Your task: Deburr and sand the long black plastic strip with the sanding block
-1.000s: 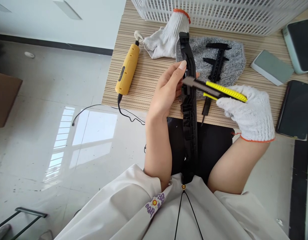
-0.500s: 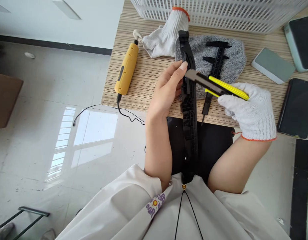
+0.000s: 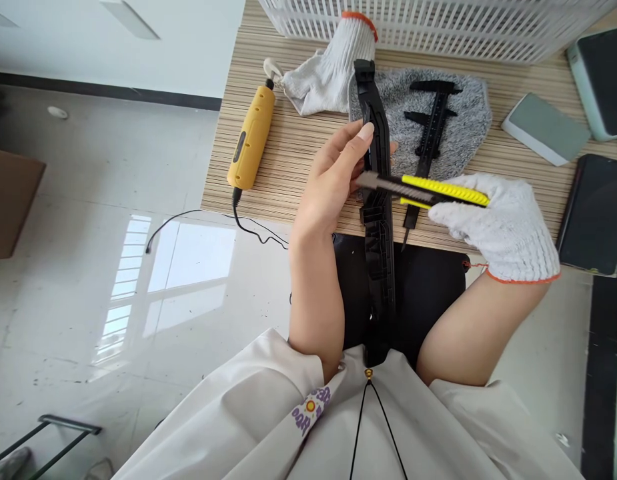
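My bare left hand [image 3: 341,160] grips a long black plastic part [image 3: 379,233] near its upper end, thumb on top and fingers behind it. The part runs from over the table down towards my lap. In a white knitted glove, my right hand [image 3: 503,223] is closed round a yellow and black utility knife [image 3: 438,192]. Its blade is out and lies across the black part, just below my left thumb; whether it touches cannot be made out. Behind the part are a grey cloth [image 3: 468,113] and a black caliper [image 3: 433,127].
On the striped table [image 3: 298,153] lie a yellow rotary tool [image 3: 253,140] with a cable, a white glove [image 3: 333,73], a grey-green block [image 3: 547,128] and two phones [image 3: 593,213] at the right. A white basket [image 3: 438,30] stands at the back.
The knife has moved left and down, and its blade now crosses the black part lower than before. Fingertips of my left hand now show at the part's right side.
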{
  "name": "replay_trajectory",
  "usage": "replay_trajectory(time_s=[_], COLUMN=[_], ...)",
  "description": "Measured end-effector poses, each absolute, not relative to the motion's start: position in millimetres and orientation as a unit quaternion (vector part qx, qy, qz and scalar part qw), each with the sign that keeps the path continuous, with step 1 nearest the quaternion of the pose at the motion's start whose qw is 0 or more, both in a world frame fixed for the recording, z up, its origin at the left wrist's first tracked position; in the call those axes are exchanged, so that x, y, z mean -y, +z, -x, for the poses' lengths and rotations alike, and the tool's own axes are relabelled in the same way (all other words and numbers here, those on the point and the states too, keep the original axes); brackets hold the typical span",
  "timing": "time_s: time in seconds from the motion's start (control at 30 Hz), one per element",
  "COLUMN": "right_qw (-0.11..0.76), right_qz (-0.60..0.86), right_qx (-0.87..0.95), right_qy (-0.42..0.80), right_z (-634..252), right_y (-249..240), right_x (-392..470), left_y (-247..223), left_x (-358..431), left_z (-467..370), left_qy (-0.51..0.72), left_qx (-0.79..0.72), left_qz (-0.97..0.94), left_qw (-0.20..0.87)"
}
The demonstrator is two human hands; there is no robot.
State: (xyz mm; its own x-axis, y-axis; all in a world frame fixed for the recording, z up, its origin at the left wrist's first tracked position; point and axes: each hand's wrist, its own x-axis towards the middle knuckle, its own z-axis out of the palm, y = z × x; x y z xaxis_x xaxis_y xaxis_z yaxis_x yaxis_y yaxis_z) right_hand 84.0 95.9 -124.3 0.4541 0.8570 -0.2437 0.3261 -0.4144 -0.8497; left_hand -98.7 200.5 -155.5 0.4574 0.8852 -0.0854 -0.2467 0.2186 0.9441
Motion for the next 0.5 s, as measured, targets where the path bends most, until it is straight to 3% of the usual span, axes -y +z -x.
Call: replay_trajectory(time_s=[0.13, 0.5], right_qw=[0.414, 0.375], right_qz=[0.77, 0.758], right_qx=[0.359, 0.392], right_qy=[0.328, 0.362], right_z=[-84.0, -86.0], right_y=[-125.4, -125.6], right_x=[-97.1, -94.3], left_y=[-155.0, -150.5], left_x=[-200.8, -198.8], left_z=[98.5, 96.9], left_qy=[0.397, 0.391], left_qx=[-0.345, -0.361], left_qz=[-0.483, -0.475], left_qw=[0.7, 0.701])
